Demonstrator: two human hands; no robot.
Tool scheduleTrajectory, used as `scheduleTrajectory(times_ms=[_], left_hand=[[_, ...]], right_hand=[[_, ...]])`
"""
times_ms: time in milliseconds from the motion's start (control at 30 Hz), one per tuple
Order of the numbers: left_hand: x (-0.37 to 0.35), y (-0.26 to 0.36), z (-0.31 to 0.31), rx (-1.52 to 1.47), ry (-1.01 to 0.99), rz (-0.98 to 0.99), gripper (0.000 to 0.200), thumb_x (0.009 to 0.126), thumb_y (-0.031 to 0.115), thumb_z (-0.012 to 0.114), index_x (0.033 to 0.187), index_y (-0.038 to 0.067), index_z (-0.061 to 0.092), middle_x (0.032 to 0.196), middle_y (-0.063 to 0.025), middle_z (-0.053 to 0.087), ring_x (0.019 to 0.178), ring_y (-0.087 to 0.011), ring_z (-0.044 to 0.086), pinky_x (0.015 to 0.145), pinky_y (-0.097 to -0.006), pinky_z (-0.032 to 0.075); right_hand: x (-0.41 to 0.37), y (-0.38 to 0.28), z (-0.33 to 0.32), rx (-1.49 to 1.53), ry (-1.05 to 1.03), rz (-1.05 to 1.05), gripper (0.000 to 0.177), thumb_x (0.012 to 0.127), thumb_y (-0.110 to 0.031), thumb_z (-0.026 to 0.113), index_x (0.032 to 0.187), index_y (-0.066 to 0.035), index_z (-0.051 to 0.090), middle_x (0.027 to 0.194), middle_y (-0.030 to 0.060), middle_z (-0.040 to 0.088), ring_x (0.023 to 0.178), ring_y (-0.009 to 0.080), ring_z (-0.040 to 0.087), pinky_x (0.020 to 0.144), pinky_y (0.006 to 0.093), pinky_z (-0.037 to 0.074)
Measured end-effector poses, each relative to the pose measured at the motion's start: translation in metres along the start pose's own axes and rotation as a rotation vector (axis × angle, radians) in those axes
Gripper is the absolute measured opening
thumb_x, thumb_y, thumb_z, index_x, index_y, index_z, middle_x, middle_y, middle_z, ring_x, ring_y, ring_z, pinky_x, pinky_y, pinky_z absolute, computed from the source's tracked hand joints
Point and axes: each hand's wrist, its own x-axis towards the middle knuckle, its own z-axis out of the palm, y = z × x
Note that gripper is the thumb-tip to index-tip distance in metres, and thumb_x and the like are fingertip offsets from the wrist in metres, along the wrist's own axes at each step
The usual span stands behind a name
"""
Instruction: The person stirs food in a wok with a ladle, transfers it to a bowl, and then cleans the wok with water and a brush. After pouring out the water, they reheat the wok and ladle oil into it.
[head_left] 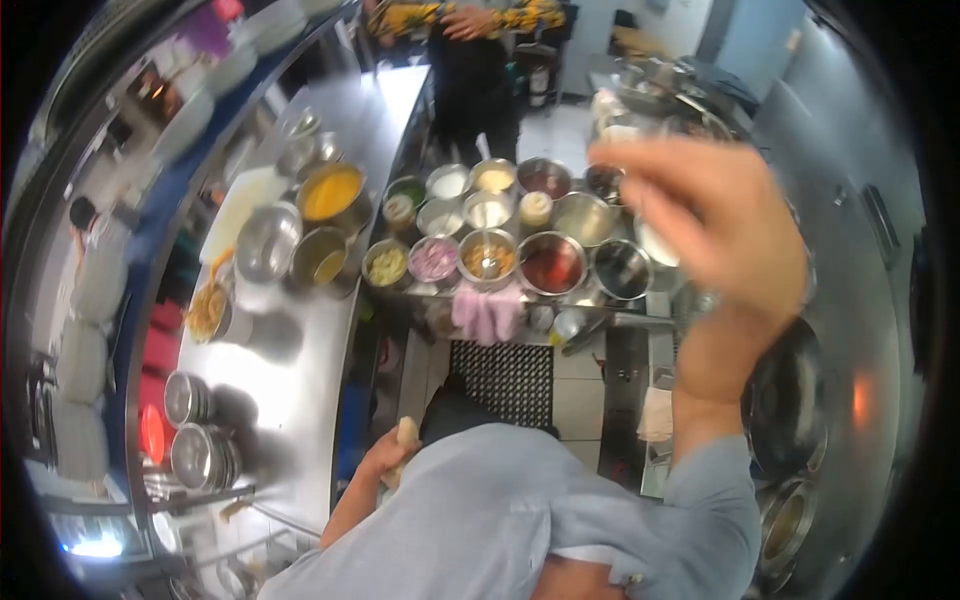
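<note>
The right hand (700,215) is up at the right of the frame above the bowls (552,265), fingers (640,165) bent and too blurry to tell if it holds anything, while the left hand (390,460), low in the middle, is closed round a pale lump (407,432).

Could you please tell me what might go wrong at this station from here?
1. The right hand hovers, blurred, above crowded open bowls; a low sweep could tip the red sauce bowl or mix ingredients.
2. The left hand grips a pale object low beside the steel counter, whose edge it might knock.
</note>
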Motion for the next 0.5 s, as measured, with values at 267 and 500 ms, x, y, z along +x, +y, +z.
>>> scheduleTrajectory(times_ms=[267, 500], left_hand=[[0.004, 0.029, -0.063, 0.237, -0.028, -0.094, 0.071, 0.078, 0.06, 0.059, 0.112, -0.002, 0.062, 0.112, -0.0252, 0.062, 0.108, -0.0366, 0.059, 0.091, -0.0418, 0.045], [0.007, 0.087, -0.13, -0.194, 0.304, 0.226, 0.044, 0.088, 0.026, 0.054, 0.127, 0.005, 0.051, 0.119, -0.0211, 0.058, 0.113, -0.0304, 0.055, 0.095, -0.037, 0.041]], right_hand=[[0.132, 0.106, 0.236, 0.318, -0.57, 0.377, 0.03, 0.082, -0.024, 0.062, 0.106, -0.007, 0.067, 0.084, 0.0125, 0.069, 0.069, 0.0203, 0.066, 0.068, 0.0333, 0.052], [0.094, 0.111, 0.463, -0.063, -0.94, 0.27, 0.037, 0.074, -0.024, 0.065, 0.103, -0.001, 0.064, 0.097, 0.024, 0.066, 0.093, 0.0369, 0.063, 0.082, 0.0441, 0.05]])
